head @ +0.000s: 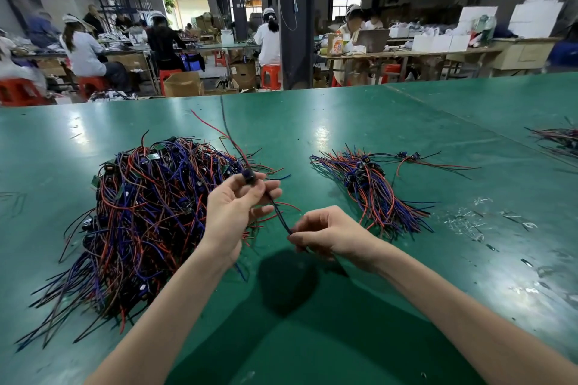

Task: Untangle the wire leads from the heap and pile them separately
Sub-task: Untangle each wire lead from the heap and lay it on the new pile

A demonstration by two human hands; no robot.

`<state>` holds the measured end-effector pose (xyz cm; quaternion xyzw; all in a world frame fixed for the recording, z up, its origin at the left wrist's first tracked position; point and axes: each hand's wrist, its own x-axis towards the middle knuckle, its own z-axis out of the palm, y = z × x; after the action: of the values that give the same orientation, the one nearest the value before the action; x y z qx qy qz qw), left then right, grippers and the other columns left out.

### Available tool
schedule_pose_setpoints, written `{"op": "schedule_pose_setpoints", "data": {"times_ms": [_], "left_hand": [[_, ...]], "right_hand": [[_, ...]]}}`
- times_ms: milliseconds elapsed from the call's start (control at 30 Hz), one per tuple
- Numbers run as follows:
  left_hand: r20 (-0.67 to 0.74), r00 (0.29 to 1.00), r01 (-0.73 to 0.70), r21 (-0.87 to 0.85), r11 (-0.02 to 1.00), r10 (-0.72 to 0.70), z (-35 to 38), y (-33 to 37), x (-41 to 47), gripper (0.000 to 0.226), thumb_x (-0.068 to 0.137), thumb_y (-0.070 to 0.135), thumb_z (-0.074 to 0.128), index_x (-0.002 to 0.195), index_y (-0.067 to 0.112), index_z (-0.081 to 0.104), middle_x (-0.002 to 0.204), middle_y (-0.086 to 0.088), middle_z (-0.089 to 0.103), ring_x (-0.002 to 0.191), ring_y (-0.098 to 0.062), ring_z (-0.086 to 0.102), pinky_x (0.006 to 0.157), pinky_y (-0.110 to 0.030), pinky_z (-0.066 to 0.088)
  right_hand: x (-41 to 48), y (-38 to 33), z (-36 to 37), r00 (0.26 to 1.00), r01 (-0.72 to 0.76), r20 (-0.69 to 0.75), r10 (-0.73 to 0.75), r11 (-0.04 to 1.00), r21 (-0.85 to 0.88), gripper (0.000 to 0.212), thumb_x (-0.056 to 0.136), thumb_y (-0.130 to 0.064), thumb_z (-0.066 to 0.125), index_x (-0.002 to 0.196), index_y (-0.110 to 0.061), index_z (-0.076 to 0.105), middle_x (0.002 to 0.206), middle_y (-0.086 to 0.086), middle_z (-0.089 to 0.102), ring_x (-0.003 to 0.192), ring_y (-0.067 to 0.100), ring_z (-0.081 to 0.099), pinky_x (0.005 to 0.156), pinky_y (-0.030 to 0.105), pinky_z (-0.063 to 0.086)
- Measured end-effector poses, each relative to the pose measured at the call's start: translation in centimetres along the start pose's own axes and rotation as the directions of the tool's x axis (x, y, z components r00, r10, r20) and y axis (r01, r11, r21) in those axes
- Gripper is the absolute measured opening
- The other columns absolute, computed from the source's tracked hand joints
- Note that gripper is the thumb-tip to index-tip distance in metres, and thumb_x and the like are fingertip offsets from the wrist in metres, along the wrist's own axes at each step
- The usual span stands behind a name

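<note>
At the centre of the frame, above a green table [344, 134], a person holds one wire lead [276, 209] stretched between both hands. The left hand [231, 209] pinches the lead's dark connector [249, 176] between thumb and fingertips, while the right hand [328, 234] pinches the same lead lower down, near its loose end, with the other fingers curled in. Thin red and black strands rise from the connector toward the upper middle of the frame, and the lead appears free of the tangle, or nearly so. Left of centre lies the heap [137, 212], a large, dense knot of red, blue and black leads with small boards and connectors caught in it. Right of centre lies the sorted pile [372, 194], much smaller, its leads running roughly the same way, with a couple more resting loosely at its upper right edge. Judging by the two sizes, only a small share is done and most of the untangling lies ahead. The lead in hand would likely go onto the sorted pile next. Another bundle [560, 139] shows at the far right edge.
</note>
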<state>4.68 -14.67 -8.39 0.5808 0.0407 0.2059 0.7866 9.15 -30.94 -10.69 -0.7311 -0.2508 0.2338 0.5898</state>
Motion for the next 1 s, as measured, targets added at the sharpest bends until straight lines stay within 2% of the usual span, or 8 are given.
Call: {"op": "schedule_pose_setpoints", "data": {"times_ms": [100,200,500,700,833,900,1000], "left_hand": [[-0.073,0.992,-0.097,0.127,0.987,0.107,-0.5,-0.2,0.3,0.015,0.094,0.001,0.052,0.089,0.013,0.058,0.078,0.001,0.074,0.069,-0.007,0.069,0.045,-0.015,0.046],[-0.107,0.983,-0.126,0.215,0.968,0.151,-0.7,-1.0,0.4,0.012,0.094,0.001,0.052,0.09,0.012,0.057,0.081,0.0,0.073,0.069,-0.006,0.069,0.04,-0.015,0.042],[-0.103,0.991,-0.055,0.273,0.961,0.086,-1.4,-1.9,0.7,0.006,0.095,0.005,0.053,0.096,0.008,0.059,0.083,0.0,0.074,0.071,-0.007,0.07,0.042,-0.016,0.044],[-0.081,0.994,-0.047,0.294,0.955,0.074,-1.2,-2.4,0.6,0.007,0.094,0.005,0.054,0.099,0.004,0.059,0.086,-0.005,0.073,0.069,-0.007,0.069,0.043,-0.019,0.047],[-0.143,0.99,0.039,0.146,0.989,-0.018,-1.3,-1.9,0.8,0.007,0.094,0.006,0.053,0.092,0.008,0.059,0.083,-0.007,0.073,0.067,-0.01,0.07,0.045,-0.019,0.049],[-0.183,0.979,0.09,0.018,0.996,-0.085,-1.4,-1.2,1.0,0.006,0.094,0.004,0.054,0.091,0.008,0.058,0.081,-0.008,0.073,0.066,-0.012,0.071,0.045,-0.018,0.05],[-0.175,0.976,0.119,-0.086,0.989,-0.133,-1.3,-0.4,1.1,0.004,0.092,0.003,0.055,0.095,0.005,0.057,0.079,-0.007,0.074,0.068,-0.012,0.072,0.044,-0.015,0.05]], "right_hand": [[-0.5,-0.5,0.4,0.993,0.076,0.087,-0.075,0.997,-0.005,0.006,0.082,-0.003,0.069,0.08,-0.008,0.068,0.063,0.002,0.066,0.049,0.017,0.042,0.04,0.019,0.03],[-1.0,-0.9,0.6,0.977,0.132,0.164,-0.136,0.991,0.033,0.009,0.081,-0.001,0.07,0.08,-0.01,0.069,0.067,0.005,0.066,0.059,0.022,0.043,0.04,0.021,0.032],[-1.6,-1.1,0.6,0.944,0.195,0.267,-0.192,0.981,0.015,0.008,0.088,-0.006,0.064,0.083,-0.012,0.063,0.066,0.001,0.065,0.044,0.009,0.044,0.039,0.018,0.036],[-1.6,-1.3,0.4,0.927,0.258,0.266,-0.263,0.965,0.057,0.012,0.088,0.0,0.061,0.093,-0.011,0.062,0.072,0.0,0.066,0.047,0.009,0.043,0.041,0.018,0.039],[-1.3,-0.9,0.3,0.951,0.17,0.26,-0.169,0.985,0.017,0.01,0.087,0.001,0.061,0.091,-0.009,0.064,0.067,0.001,0.065,0.04,0.009,0.041,0.036,0.017,0.034],[-1.0,-0.8,0.2,0.971,0.074,0.229,-0.073,0.997,0.002,0.01,0.087,0.001,0.062,0.087,-0.009,0.064,0.062,0.001,0.065,0.036,0.007,0.04,0.034,0.015,0.032],[-0.5,-0.5,-0.2,0.981,-0.091,0.173,0.085,0.995,0.026,0.013,0.085,0.003,0.061,0.08,-0.009,0.063,0.058,0.004,0.062,0.033,0.006,0.037,0.034,0.014,0.03]]}}
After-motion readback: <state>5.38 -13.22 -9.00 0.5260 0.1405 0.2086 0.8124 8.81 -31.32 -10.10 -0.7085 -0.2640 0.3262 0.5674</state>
